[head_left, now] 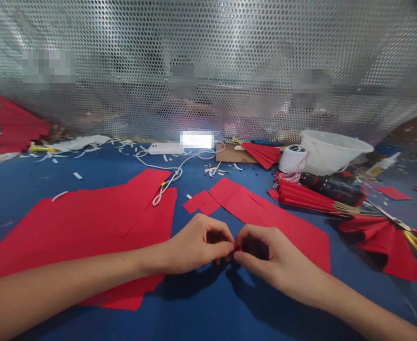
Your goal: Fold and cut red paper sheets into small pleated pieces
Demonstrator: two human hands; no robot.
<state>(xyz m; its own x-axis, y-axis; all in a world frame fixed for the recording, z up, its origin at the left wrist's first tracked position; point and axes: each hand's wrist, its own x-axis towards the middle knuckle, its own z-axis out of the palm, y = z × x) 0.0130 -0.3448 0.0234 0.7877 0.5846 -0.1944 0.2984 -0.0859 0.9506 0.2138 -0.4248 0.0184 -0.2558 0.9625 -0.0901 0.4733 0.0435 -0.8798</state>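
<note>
My left hand (201, 244) and my right hand (274, 255) meet at the fingertips, low over the blue table. Pinched between them is a small piece of red paper (238, 247), mostly hidden by the fingers. Under my left forearm lie large red paper sheets (98, 222). Behind my right hand is another red sheet (265, 208), angled across the table. Small red paper pieces (201, 202) sit just beyond my fingertips.
At right are folded red fans (307, 195), scissors (403, 226), a dark bottle (332, 187), a string spool (293, 158) and a white bucket (336, 151). A white power bank (165, 148) with a looped cable (176, 173) lies ahead, before a perforated metal screen (133, 57).
</note>
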